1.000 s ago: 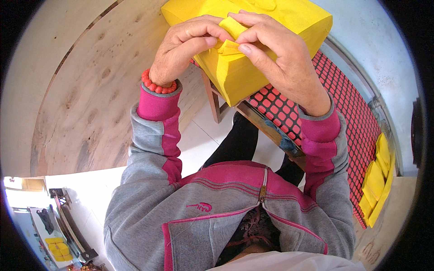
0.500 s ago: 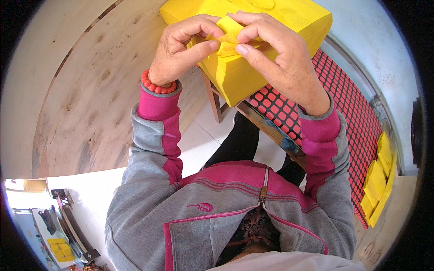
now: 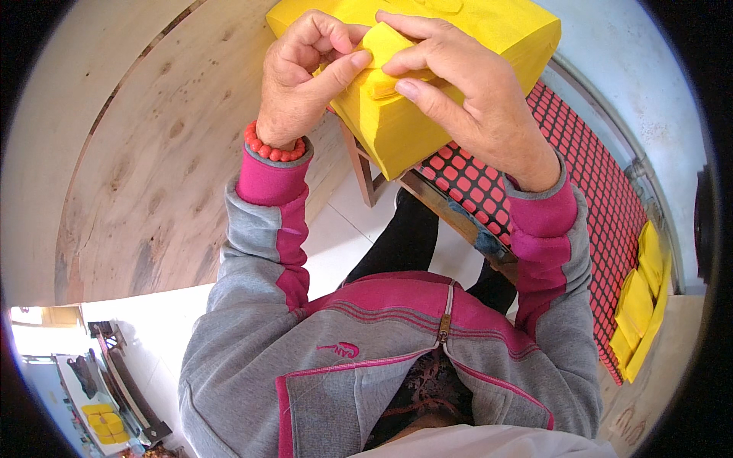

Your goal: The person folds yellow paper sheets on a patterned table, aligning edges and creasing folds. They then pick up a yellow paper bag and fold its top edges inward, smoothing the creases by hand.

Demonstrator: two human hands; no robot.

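Both hands are raised over a large boxy yellow fabric bag [image 3: 397,130] at the top of the view. My left hand [image 3: 301,80], with a red bead bracelet [image 3: 272,145] at the wrist, pinches the left edge of a folded yellow fabric strip [image 3: 383,47] between thumb and forefinger. My right hand [image 3: 477,95] is closed on the strip's right side, its thumb at the lower edge and fingers across the top. The strip is doubled over into a small bundle just above the bag's near corner.
The bag rests on a bench with a red and black patterned cover [image 3: 588,175]. Folded yellow fabric pieces [image 3: 634,305] lie at the bench's right end. A large wooden board [image 3: 153,168] fills the left side. More yellow pieces [image 3: 105,424] sit far off at lower left.
The strip has been turned so a broader smooth fold now faces up. My left thumb has moved up slightly along its edge, and my right fingers have spread over its side.
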